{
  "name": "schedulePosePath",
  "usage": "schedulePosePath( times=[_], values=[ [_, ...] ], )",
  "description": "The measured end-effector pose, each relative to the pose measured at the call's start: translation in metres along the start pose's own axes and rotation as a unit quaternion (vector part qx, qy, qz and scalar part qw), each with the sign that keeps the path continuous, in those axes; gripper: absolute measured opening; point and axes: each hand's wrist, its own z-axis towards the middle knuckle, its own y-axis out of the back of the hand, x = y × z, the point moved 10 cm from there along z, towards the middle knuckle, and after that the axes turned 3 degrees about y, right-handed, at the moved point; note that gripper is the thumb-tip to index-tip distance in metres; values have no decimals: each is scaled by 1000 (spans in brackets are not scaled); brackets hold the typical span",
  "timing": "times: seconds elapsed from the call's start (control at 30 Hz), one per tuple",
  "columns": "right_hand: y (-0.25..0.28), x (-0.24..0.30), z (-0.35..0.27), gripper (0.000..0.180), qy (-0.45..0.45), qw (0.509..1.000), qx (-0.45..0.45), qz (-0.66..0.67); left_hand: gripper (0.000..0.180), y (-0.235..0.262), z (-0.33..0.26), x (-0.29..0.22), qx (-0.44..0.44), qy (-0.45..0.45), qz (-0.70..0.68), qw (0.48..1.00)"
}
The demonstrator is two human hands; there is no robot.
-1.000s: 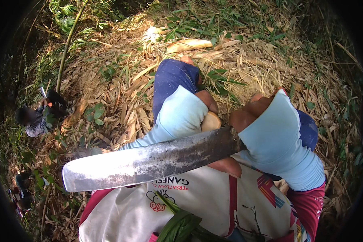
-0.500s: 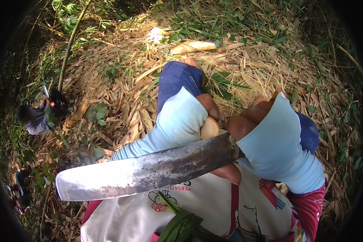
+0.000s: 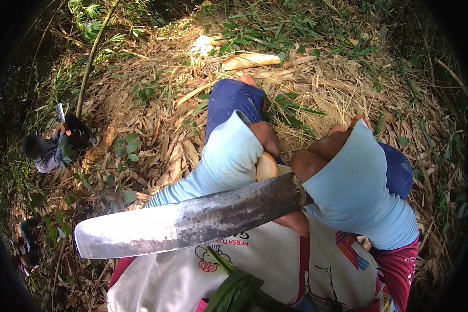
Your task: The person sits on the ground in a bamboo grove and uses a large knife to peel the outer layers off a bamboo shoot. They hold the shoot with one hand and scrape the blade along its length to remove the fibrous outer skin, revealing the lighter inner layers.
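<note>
Head view. Item: big knife [image 3: 187,223], broad steel blade, held crosswise over the lap, tip toward the person's left, edge close under the pale cut root [image 3: 267,166], seemingly for trimming. Right hand [image 3: 309,166]: fingers clenched round the handle just right of the blade. Left hand [image 3: 262,138]: fingers wrapped on the root directly above the blade, steadying it. White cloth bag [image 3: 265,265] below the blade, likely to catch pieces. Peeled stalk [image 3: 249,61] lay well beyond the blade on dry leaves [image 3: 156,130].
</note>
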Motion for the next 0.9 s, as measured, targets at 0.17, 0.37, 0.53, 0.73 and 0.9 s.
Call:
schedulePosePath(
  times=[0.17,0.37,0.53,0.73,0.9],
  values=[
    [-3,1,4,29,-4,1000,12,-13,42,15,3,-23,-41,-66,-16,997],
    [-6,5,5,28,-3,999,19,-33,49,17,-5,-17,-57,-34,-84,994],
    [-10,7,10,28,-9,999,32,-31,44,21,-10,-6,-90,-28,-138,986],
    [-10,11,14,32,-4,999,22,-43,39,23,-11,7,-83,15,-94,992],
    [-11,11,15,35,-4,999,27,-35,34,21,-10,11,-71,40,-62,995]
  ],
)
